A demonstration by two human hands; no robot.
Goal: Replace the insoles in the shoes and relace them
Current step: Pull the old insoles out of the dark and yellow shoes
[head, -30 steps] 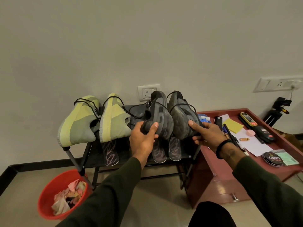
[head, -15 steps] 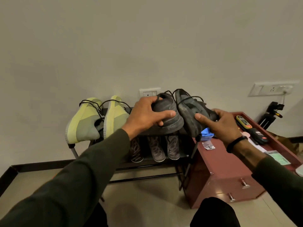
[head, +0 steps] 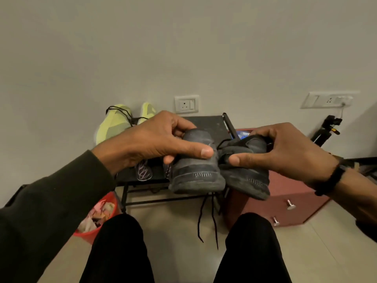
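I hold two dark grey shoes in the air in front of me, heels toward me. My left hand (head: 157, 142) grips the left grey shoe (head: 196, 172) by its collar, thumb across the heel. The right grey shoe (head: 247, 178) is held the same way by my right hand (head: 285, 152). Loose black laces (head: 206, 219) dangle below the shoes. Behind my left hand, two yellow-green shoes (head: 116, 123) lean on the black rack (head: 206, 122). An insole with pale purple lines (head: 143, 170) lies on the rack's lower shelf.
A red bucket (head: 95, 219) with scraps stands on the floor at lower left. A maroon drawer cabinet (head: 285, 199) sits right of the rack, a black tripod (head: 326, 129) beyond it. Wall sockets (head: 186, 104) are above the rack. My knees (head: 120, 242) fill the foreground.
Both hands lifted the two grey shoes off the rack's top shelf and brought them toward me. The laces now hang free below. The view has dropped lower.
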